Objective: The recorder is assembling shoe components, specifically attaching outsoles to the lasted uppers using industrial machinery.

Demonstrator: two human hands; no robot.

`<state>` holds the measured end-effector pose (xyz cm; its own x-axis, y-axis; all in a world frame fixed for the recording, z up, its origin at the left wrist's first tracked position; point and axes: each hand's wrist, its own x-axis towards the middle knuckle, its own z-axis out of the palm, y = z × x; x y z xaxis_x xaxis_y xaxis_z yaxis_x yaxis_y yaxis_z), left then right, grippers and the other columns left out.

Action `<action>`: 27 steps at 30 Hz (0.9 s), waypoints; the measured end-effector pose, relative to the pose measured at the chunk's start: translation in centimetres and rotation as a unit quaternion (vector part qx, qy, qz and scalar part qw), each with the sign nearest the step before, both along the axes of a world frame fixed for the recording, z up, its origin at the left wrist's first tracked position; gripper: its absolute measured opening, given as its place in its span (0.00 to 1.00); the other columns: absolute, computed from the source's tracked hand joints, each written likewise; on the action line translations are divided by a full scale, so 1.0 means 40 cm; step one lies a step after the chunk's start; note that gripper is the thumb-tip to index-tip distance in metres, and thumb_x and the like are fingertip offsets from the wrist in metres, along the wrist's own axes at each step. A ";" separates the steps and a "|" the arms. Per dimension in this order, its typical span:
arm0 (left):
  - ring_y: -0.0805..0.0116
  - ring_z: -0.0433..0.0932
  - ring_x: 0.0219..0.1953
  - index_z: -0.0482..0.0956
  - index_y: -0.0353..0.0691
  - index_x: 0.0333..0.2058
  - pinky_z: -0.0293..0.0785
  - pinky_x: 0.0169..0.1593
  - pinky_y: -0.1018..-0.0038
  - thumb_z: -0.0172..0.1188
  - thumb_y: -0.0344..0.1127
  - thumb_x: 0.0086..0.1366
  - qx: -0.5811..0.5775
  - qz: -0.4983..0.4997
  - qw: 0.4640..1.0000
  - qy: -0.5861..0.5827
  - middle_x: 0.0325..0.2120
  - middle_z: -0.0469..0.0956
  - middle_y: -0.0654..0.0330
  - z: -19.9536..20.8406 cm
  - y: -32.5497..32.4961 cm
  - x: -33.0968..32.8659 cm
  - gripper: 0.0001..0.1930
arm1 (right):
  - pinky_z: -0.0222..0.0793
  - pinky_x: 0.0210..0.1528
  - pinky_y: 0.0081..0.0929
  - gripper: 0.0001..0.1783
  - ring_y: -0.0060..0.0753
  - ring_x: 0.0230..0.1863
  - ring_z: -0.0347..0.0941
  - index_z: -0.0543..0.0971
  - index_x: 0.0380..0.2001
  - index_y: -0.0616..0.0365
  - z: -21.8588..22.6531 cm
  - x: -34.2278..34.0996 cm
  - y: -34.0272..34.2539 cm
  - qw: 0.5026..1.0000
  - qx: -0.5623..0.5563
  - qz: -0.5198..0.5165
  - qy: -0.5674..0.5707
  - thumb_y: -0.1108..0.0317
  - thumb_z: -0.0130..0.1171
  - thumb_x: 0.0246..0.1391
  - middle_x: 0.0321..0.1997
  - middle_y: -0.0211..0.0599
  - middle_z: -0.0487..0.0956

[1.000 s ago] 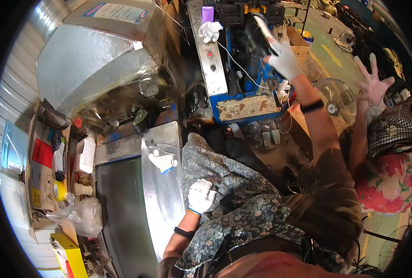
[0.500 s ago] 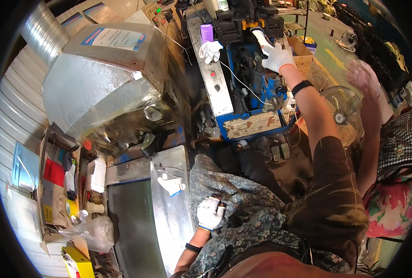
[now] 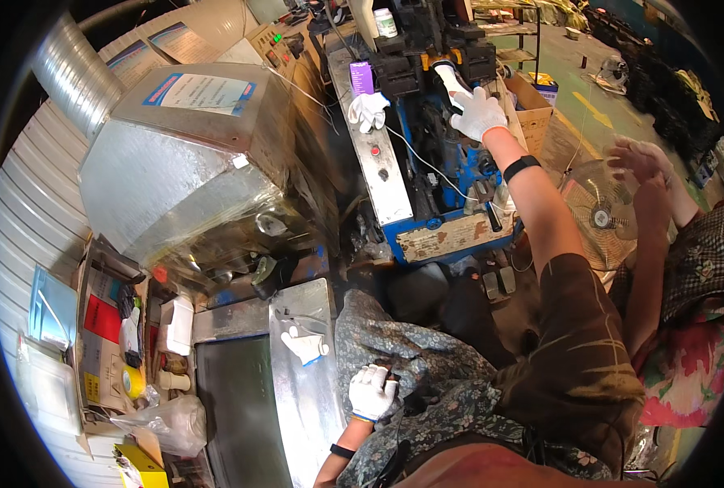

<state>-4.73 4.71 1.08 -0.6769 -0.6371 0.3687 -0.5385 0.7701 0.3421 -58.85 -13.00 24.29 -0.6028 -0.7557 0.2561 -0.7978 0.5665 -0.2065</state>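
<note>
My right hand [image 3: 477, 114], in a white knit glove, reaches out to the blue and black machine [image 3: 451, 234]. Its fingers are apart, with the tips at a slim white piece [image 3: 450, 80] under the machine's black head. Whether they touch it is hard to tell. Low in the view, my left hand [image 3: 372, 392], also gloved in white, lies on my dark floral apron [image 3: 411, 337]. Its fingers are curled, and whatever is beneath them is hidden. Beside it, a loose white glove [image 3: 305, 346] lies on a metal ledge [image 3: 301, 407].
Another white glove [image 3: 368, 111] and a purple box [image 3: 362, 79] sit on the machine's side panel. A large metal hood [image 3: 183, 154] stands left. At right are a floor fan [image 3: 598, 215], a cardboard box [image 3: 529, 110] and a seated person's hands [image 3: 640, 159].
The view has shifted slightly. My right hand has drawn a little lower and left, still by the white piece. My left hand stays on the apron. The other person's hands have moved lower.
</note>
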 end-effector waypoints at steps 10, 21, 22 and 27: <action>0.50 0.80 0.36 0.82 0.43 0.38 0.76 0.43 0.58 0.66 0.40 0.55 0.000 0.014 1.000 -0.024 0.33 0.81 0.50 -0.008 -0.001 -0.004 0.13 | 0.67 0.64 0.49 0.35 0.60 0.62 0.69 0.67 0.68 0.25 0.040 -0.081 -0.143 0.999 -0.007 -0.020 -0.032 0.45 0.56 0.54 0.65 0.47 0.66; 0.50 0.80 0.35 0.82 0.43 0.37 0.75 0.40 0.58 0.66 0.38 0.54 -0.004 0.001 1.000 -0.027 0.32 0.81 0.51 -0.007 -0.008 -0.007 0.12 | 0.65 0.65 0.50 0.33 0.59 0.64 0.67 0.71 0.65 0.29 0.070 -0.092 -0.148 0.999 -0.031 -0.018 -0.016 0.44 0.55 0.54 0.66 0.49 0.66; 0.50 0.80 0.35 0.82 0.43 0.36 0.76 0.40 0.58 0.66 0.38 0.54 0.001 -0.004 1.000 -0.025 0.32 0.81 0.50 -0.006 -0.009 -0.008 0.12 | 0.65 0.65 0.50 0.33 0.58 0.64 0.67 0.71 0.65 0.30 0.073 -0.092 -0.148 0.999 -0.035 -0.019 -0.019 0.44 0.55 0.54 0.66 0.49 0.67; 0.49 0.78 0.32 0.81 0.41 0.35 0.75 0.38 0.57 0.65 0.36 0.53 -0.003 -0.002 1.000 -0.008 0.29 0.79 0.51 -0.008 -0.011 -0.010 0.11 | 0.65 0.65 0.49 0.33 0.58 0.63 0.68 0.71 0.65 0.31 0.072 -0.088 -0.149 0.999 -0.036 -0.023 -0.013 0.44 0.56 0.53 0.65 0.49 0.67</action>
